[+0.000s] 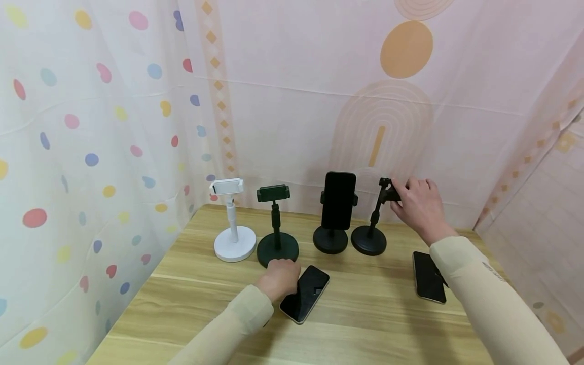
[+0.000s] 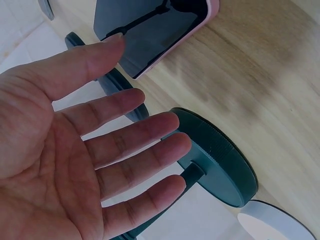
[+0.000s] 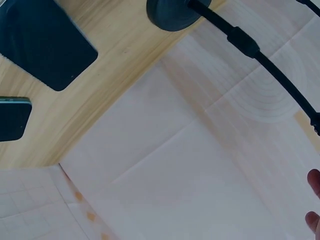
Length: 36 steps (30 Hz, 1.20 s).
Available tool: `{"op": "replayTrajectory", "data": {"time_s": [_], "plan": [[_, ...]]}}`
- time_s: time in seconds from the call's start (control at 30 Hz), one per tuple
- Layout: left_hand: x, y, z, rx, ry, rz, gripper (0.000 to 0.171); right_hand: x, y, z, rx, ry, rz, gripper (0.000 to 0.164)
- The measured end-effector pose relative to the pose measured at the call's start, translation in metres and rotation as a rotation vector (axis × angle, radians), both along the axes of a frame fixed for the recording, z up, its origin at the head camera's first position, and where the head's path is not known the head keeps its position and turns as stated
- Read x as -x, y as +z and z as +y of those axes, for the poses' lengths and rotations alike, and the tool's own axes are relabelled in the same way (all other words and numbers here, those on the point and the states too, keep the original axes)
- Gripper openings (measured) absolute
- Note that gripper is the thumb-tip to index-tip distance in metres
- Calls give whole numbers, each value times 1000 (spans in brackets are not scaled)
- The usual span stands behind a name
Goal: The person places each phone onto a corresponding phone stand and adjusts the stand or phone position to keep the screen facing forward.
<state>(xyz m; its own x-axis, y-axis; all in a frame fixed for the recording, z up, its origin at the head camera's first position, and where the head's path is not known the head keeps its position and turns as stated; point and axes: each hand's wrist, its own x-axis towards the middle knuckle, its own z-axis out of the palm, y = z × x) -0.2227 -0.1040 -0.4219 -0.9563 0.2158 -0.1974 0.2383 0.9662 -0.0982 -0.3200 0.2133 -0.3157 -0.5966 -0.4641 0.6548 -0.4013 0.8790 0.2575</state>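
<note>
My right hand (image 1: 422,205) pinches the clamp at the top of the rightmost black phone stand (image 1: 375,215), which is tilted sideways to the right. Only two fingertips (image 3: 313,182) of that hand show in the right wrist view, where the clamp is out of frame. My left hand (image 1: 280,279) has its fingers spread and nearly straight, holding nothing, as the left wrist view shows. It is near a smartphone (image 1: 312,289) lying screen up and the base of a dark green phone stand (image 1: 277,248). The phone's pink edge (image 2: 213,10) shows in the left wrist view.
A white phone stand (image 1: 233,243) is at the left. Another black stand (image 1: 330,241) holds an upright smartphone (image 1: 338,200). At the right of the wooden table (image 1: 365,314) lies a smartphone (image 1: 428,279), with another phone (image 3: 12,120) close by. Patterned curtains (image 1: 292,101) hang behind.
</note>
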Motion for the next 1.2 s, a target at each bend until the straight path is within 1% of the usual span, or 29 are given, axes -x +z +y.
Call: {"op": "replayTrajectory", "data": {"time_s": [0.1,0.17,0.27,0.37,0.4,0.5,0.57,0.67,0.83,1.0,1.2], "plan": [[1,-1,0,1,2,-3,18,0,-2,2,6,30,20,50],[1,-2,-1,4,3,-4,20,0,-2,2,12,53,17,51],[2,-3,-1,6,7,-7,20,0,-1,-1,31,107,-47,53],[2,-5,-1,4,10,-7,19,-2,1,-6,51,138,-143,53],[1,-4,-1,2,10,-6,19,-3,2,-8,54,137,-169,52],[1,-4,-1,-2,6,-6,18,-5,3,-12,52,98,-217,52],[0,-4,0,-1,2,-3,19,-6,4,-13,48,74,-235,55],[0,-3,-1,4,-4,1,20,-7,4,-14,39,58,-245,58],[-1,-4,0,-6,-10,11,20,-5,3,-13,43,79,-242,53],[0,-4,0,-13,-2,3,16,-4,5,-14,47,93,-251,53],[0,-5,2,-8,7,0,16,-4,12,-15,56,84,-304,50]]}}
